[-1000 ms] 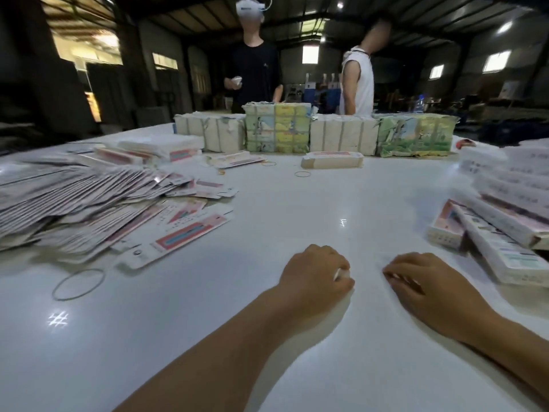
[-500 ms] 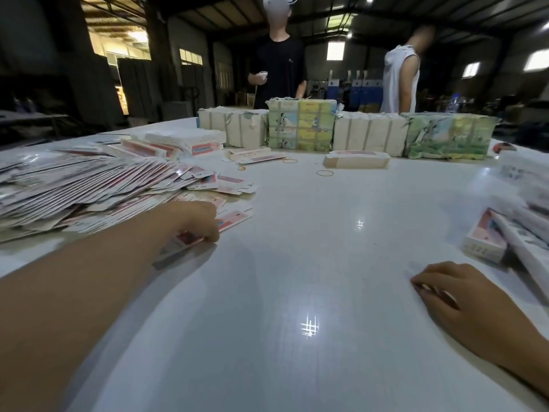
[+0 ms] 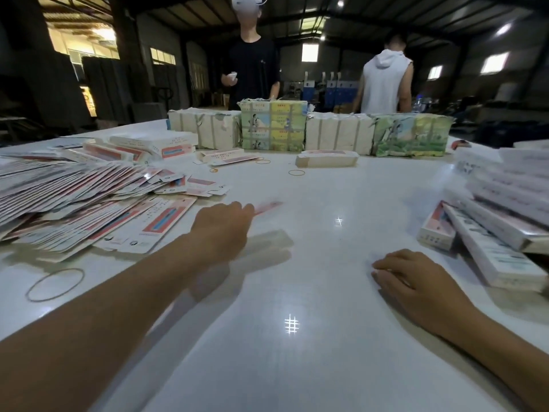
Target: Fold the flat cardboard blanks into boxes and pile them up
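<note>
A wide fan of flat white-and-pink cardboard blanks [image 3: 74, 200] covers the left of the white table [image 3: 312, 367]. My left hand [image 3: 221, 230] is just right of that heap and pinches one blank [image 3: 267, 207], which is blurred and lifted off the table. My right hand [image 3: 416, 281] rests on the table at the right with its fingers loosely curled and holds nothing. Folded long white boxes [image 3: 502, 221] are piled at the right edge, close to my right hand.
Wrapped bundles of blanks [image 3: 273, 126] stand in a row at the far side, with a single folded box [image 3: 326, 159] before them. Rubber bands [image 3: 55, 283] lie loose on the table. Two people stand behind the bundles. More folded boxes [image 3: 154, 147] sit at the back left.
My left hand went from the table's middle to the heap of blanks, took one, and now draws it to the right. My right hand has stayed in place.
</note>
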A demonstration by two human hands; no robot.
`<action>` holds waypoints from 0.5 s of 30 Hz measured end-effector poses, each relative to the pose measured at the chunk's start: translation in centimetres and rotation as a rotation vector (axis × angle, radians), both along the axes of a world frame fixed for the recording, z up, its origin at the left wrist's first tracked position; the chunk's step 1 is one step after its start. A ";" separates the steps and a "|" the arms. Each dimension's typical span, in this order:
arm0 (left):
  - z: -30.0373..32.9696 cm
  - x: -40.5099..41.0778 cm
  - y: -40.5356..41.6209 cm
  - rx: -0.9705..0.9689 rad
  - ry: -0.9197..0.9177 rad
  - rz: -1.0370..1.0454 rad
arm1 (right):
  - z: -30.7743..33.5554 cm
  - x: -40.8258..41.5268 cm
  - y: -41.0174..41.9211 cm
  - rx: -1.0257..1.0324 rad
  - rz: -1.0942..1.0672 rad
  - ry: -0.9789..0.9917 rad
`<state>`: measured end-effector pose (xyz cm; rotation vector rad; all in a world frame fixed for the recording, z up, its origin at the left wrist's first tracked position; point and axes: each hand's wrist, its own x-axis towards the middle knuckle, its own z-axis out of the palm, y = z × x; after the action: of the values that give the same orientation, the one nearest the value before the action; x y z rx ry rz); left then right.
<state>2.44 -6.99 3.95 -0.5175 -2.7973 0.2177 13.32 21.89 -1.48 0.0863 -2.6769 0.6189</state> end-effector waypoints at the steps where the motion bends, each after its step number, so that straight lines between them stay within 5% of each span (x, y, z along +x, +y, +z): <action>1: 0.1 1.0 1.9 0.024 0.027 -0.090 | 0.4 0.0 -0.2 -0.231 -0.033 0.022; 4: -0.2 3.9 7.3 0.076 0.111 -0.343 | 2.7 0.1 -0.1 -1.184 -0.139 -0.091; 6: -0.8 5.3 9.7 0.074 0.169 -0.465 | 3.6 0.7 0.4 -1.485 -0.129 -0.214; 11: -3.2 7.4 11.6 0.085 0.175 -0.567 | 3.4 1.7 0.0 -1.502 -0.082 -0.193; 15: -4.3 7.3 10.6 0.220 0.053 -0.468 | 2.9 1.7 -0.6 -1.323 0.028 -0.197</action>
<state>9.77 3.59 -0.40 -1.0622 -2.5153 -0.1708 15.04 21.27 1.41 -0.3088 -1.8855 2.2836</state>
